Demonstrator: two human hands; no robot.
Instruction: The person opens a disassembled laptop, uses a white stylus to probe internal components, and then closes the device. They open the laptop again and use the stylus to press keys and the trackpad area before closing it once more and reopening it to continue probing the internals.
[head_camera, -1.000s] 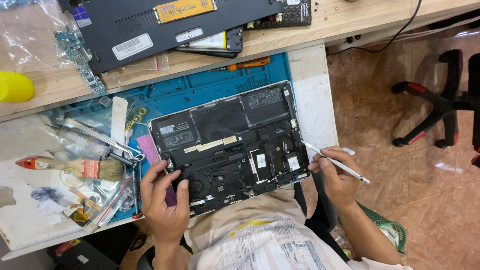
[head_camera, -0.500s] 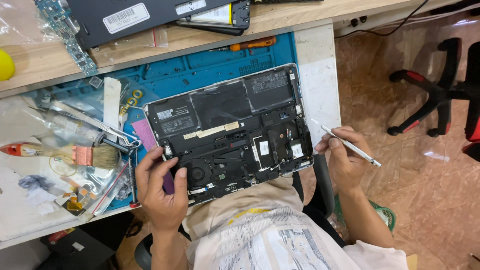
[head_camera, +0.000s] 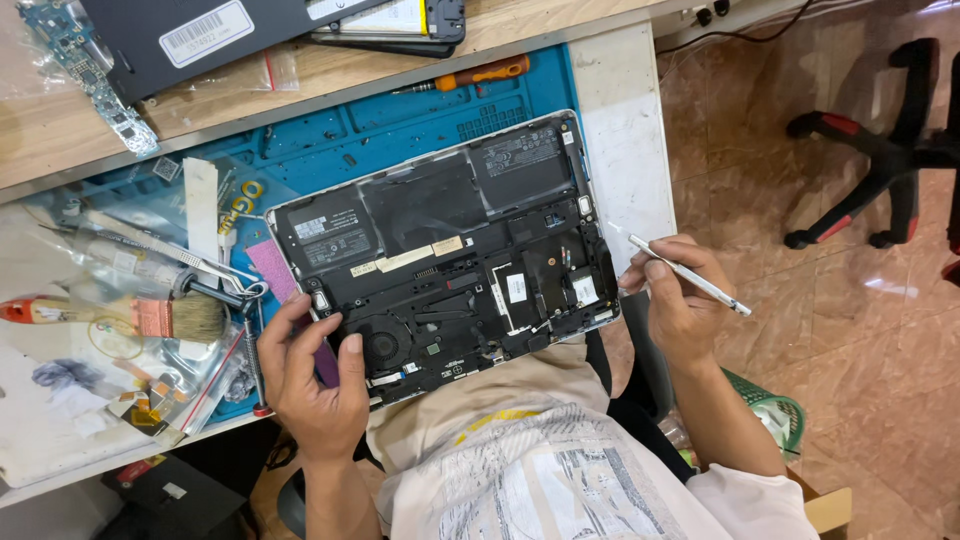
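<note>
Pale wood counter (head_camera: 60, 140) up top, blue ridged work mat (head_camera: 400, 130) laid over it, glossy brown tiled floor (head_camera: 860, 380) off to the right. Far left: flat bristle brush (head_camera: 120, 316) with orange-tipped handle, lying on crinkled clear plastic among scraps and metal tweezers (head_camera: 170, 258). Near it, left hand (head_camera: 310, 375) on the lower left corner of the opened laptop (head_camera: 450, 250), fingers (head_camera: 300, 330) bent and pressing beside the round black fan, grasping nothing that can be made out. Laptop lies bottom-up across the mat's near edge and the lap, cover off, matte black battery cells and boards inside a thin silver rim. Behind it, orange-handled screwdriver (head_camera: 480, 73) on the mat. Just past the laptop's right edge, right hand (head_camera: 680, 300), fingers clenched around a slim silvery pen-shaped tool (head_camera: 690, 275), tip towards the laptop. Far right, black chair base (head_camera: 880, 160) with red-trimmed legs on the tiles.
</note>
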